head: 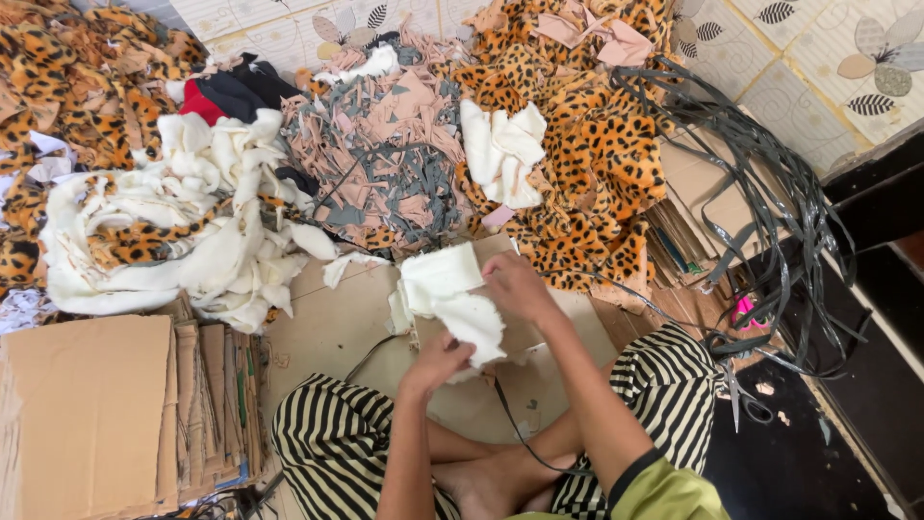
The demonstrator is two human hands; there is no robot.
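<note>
While cardboard lies flat, hands grip fluffy cream fleece.

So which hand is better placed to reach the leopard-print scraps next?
Probably the right hand: it grips the upper edge of the white fleece piece, close to the leopard-print fabric pile. The left hand holds the fleece's lower edge, nearer the body and farther from that pile.

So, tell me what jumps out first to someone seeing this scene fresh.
The leopard-print fabric heaped at top centre and right catches the eye first, with more of it at far left. Next is the cream fleece pile at left, and beside it the pink and grey scraps. In the middle, the left hand and right hand hold a cream fleece piece over flat cardboard.
</note>
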